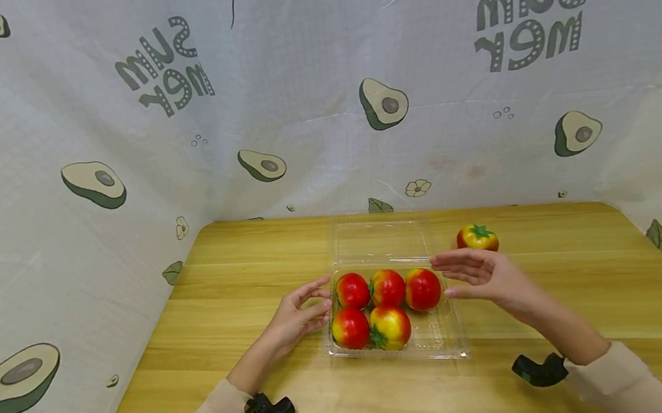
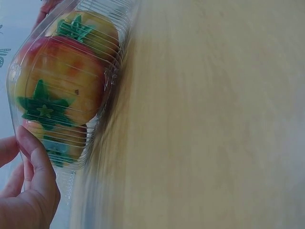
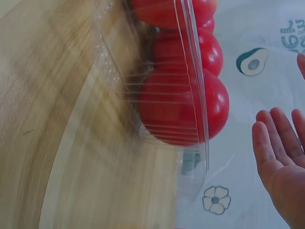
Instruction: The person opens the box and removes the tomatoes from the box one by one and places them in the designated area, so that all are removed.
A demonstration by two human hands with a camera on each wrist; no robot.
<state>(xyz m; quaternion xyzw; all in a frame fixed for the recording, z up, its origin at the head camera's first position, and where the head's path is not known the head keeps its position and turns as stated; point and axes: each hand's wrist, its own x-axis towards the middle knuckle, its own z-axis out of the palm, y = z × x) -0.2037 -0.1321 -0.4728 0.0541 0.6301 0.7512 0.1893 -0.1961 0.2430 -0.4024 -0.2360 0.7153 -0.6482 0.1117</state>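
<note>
A clear plastic clamshell box (image 1: 436,339) lies on the table with its lid (image 1: 379,236) folded back. Inside are several red-and-yellow toy tomatoes (image 1: 387,288), some showing green star-shaped leaves. My left hand (image 1: 295,314) is at the box's left side, its fingers loosely bent; in the left wrist view a fingertip touches the rim by a tomato (image 2: 71,81). At the right side, my right hand (image 1: 485,277) has its fingers extended and holds nothing. The right wrist view shows this hand (image 3: 286,167) apart from the box wall. The box's front right part holds no tomato.
One more toy tomato (image 1: 476,237) sits on the wooden table (image 1: 239,266) behind my right hand. A white cloth (image 1: 318,98) printed with avocados hangs along the back and sides. Black wrist mounts (image 1: 271,409) are strapped on both forearms.
</note>
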